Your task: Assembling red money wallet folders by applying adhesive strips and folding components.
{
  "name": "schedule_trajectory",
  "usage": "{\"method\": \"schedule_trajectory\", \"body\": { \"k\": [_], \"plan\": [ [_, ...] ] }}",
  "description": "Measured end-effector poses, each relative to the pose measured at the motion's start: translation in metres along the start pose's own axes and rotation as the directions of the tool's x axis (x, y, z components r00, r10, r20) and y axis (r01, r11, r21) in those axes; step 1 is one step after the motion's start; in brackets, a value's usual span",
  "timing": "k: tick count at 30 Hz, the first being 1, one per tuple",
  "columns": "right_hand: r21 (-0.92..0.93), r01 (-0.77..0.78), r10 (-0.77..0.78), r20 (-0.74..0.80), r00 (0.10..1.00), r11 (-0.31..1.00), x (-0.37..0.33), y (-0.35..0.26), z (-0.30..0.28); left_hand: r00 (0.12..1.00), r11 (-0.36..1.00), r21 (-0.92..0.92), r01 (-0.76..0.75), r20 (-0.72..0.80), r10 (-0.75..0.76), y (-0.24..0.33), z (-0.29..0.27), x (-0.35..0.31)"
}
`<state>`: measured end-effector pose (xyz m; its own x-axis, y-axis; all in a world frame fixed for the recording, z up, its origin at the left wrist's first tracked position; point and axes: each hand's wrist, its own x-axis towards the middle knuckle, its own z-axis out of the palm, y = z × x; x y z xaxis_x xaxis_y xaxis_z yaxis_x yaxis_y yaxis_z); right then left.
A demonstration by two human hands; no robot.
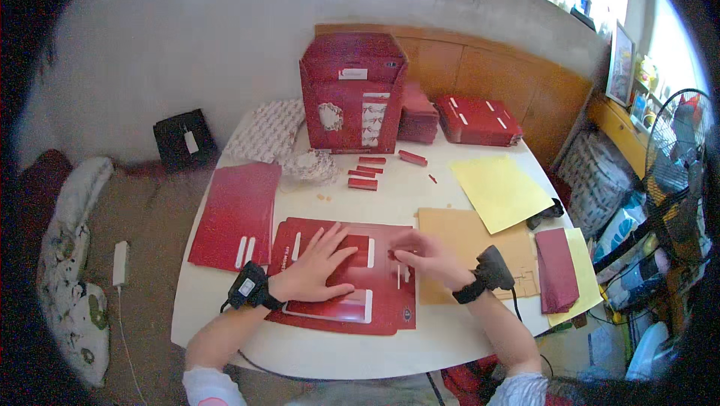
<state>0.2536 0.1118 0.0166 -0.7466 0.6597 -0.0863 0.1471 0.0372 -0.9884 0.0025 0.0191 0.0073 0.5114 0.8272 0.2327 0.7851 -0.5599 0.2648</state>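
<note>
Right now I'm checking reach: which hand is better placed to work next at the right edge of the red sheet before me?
Probably the right hand: it is over that edge of the red sheet, while the left hand lies spread farther left.

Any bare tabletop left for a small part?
Yes: white table between the small red strips and the red sheet under the left hand, save for tan bits at its left; also the front strip between that sheet and the near edge. Crowded: right side, with tan board, yellow sheets and maroon stack; back, around the red box.
</note>
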Motion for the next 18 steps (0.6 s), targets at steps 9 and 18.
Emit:
{"method": "schedule_trajectory", "body": {
  "k": [9, 18],
  "plan": [
    [0.306, -0.081, 0.134, -0.158, 0.978, 0.948, -0.01, -0.003, 0.007, 0.998, 0.99, 0.136, 0.028, 0.053, -0.036, 0.005, 0.009, -0.003],
    [0.602, -0.043, 0.182, -0.172, 0.968, 0.798, -0.009, -0.003, 0.007, 0.998, 0.989, 0.138, 0.045, 0.041, -0.051, 0.011, 0.003, -0.003]
  ]
}}
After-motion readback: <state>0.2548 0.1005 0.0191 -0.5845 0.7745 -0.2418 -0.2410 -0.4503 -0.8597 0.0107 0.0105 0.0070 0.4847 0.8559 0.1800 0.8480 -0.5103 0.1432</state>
